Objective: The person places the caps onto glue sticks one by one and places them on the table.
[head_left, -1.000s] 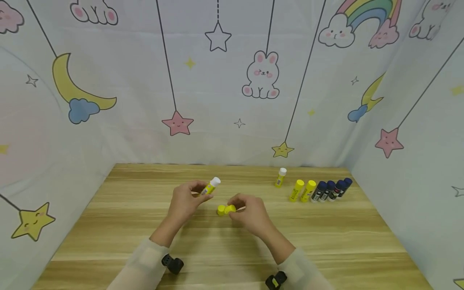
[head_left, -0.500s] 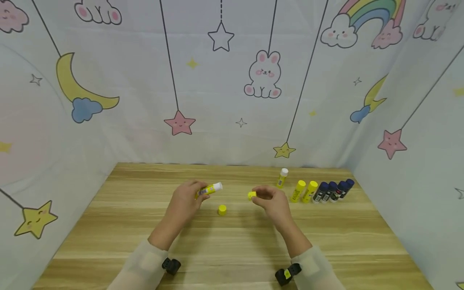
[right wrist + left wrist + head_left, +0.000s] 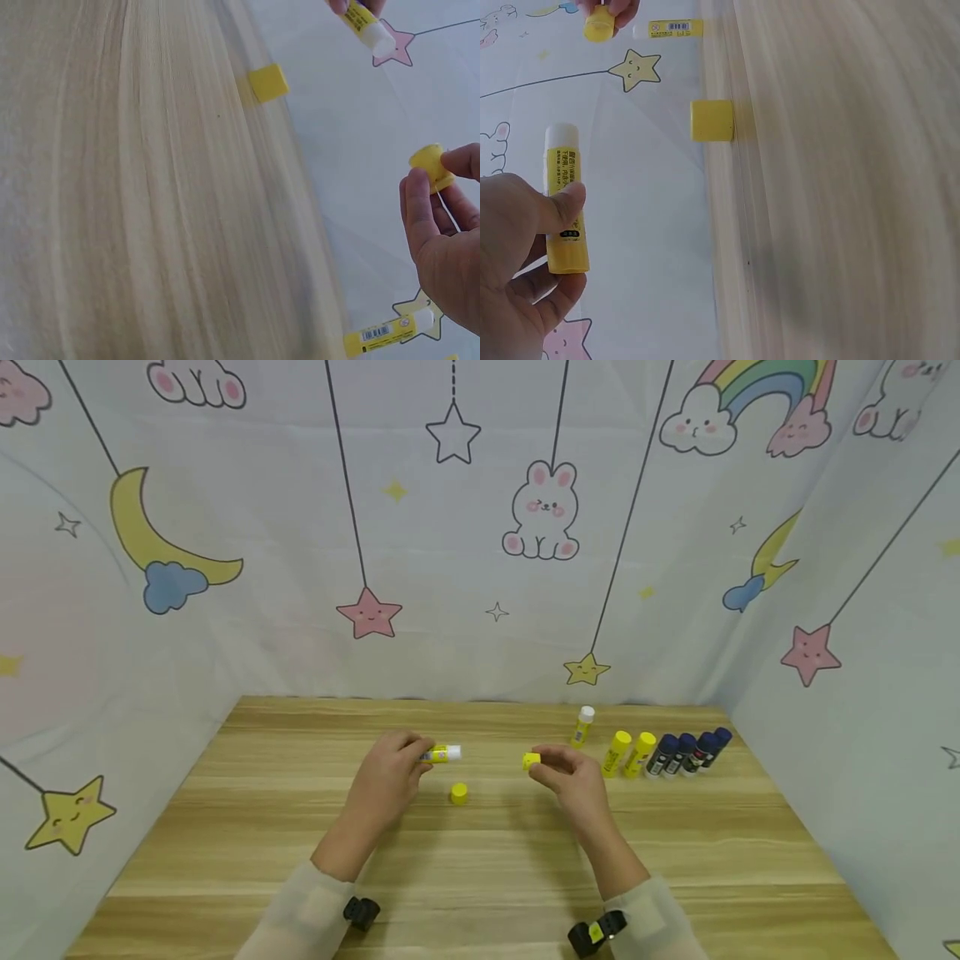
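My left hand point(image 3: 386, 777) grips a yellow glue stick point(image 3: 565, 202), held nearly level above the table with its white end pointing right. In the right wrist view, my right hand point(image 3: 450, 232) pinches a small yellow cap point(image 3: 430, 165) between thumb and fingers, raised off the table and apart from the glue stick. Another yellow cap point(image 3: 459, 794) stands on the table between the hands, touched by neither. Beyond the right hand, a yellow glue stick with a white top point(image 3: 582, 727) stands upright.
Two all-yellow glue sticks point(image 3: 617, 754) stand at the right of the wooden table point(image 3: 480, 877). Several dark-capped sticks point(image 3: 686, 754) stand in a row beside them. A patterned white curtain point(image 3: 300, 668) hangs along the back and sides.
The right hand has lifted one of the two yellow caps and carried it right and away from me. The left hand has tipped its glue stick from slanted to nearly level.
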`<move>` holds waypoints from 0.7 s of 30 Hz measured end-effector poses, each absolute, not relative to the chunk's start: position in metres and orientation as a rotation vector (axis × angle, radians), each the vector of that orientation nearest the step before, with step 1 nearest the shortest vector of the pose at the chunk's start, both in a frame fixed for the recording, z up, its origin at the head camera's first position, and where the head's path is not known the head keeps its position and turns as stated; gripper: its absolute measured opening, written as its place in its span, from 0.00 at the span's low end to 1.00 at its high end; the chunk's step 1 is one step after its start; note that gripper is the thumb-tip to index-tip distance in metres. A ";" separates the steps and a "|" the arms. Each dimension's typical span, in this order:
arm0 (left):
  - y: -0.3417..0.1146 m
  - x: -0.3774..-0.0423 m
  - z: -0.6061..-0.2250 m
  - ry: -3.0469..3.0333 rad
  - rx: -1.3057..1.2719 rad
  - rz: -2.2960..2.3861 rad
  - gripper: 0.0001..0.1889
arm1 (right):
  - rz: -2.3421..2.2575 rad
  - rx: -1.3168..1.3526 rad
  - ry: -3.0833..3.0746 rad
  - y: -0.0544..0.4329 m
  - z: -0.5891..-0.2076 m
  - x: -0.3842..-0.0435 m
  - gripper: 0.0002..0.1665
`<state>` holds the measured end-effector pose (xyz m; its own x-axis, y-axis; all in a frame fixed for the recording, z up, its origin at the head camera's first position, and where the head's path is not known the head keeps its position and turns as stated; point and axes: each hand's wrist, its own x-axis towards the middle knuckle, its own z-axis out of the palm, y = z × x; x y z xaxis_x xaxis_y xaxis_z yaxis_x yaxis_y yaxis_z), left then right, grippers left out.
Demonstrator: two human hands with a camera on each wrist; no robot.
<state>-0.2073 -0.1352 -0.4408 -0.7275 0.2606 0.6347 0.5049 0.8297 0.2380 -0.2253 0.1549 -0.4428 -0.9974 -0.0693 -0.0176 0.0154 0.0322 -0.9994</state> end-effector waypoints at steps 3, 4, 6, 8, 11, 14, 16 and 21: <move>-0.133 -0.207 -0.441 -2.399 -0.563 -0.524 0.17 | -2.176 -0.054 2.183 0.154 -0.444 -0.225 0.22; -0.133 -0.207 -0.440 -2.400 -0.563 -0.525 0.17 | -2.187 -0.050 2.175 0.154 -0.444 -0.225 0.22; -0.132 -0.206 -0.440 -2.411 -0.559 -0.527 0.17 | -2.207 -0.040 2.162 0.154 -0.445 -0.224 0.21; -0.131 -0.205 -0.440 -2.421 -0.553 -0.532 0.17 | -2.225 -0.036 2.150 0.154 -0.445 -0.224 0.21; -0.130 -0.205 -0.441 -2.423 -0.543 -0.543 0.16 | -2.238 -0.034 2.142 0.154 -0.445 -0.223 0.20; -0.128 -0.205 -0.443 -2.410 -0.552 -0.559 0.17 | -2.241 -0.036 2.132 0.153 -0.445 -0.222 0.21; -0.126 -0.205 -0.445 -2.401 -0.565 -0.570 0.17 | -2.248 -0.037 2.120 0.152 -0.445 -0.221 0.22; -0.119 -0.205 -0.447 -2.381 -0.584 -0.598 0.18 | -2.245 -0.036 2.118 0.147 -0.446 -0.219 0.22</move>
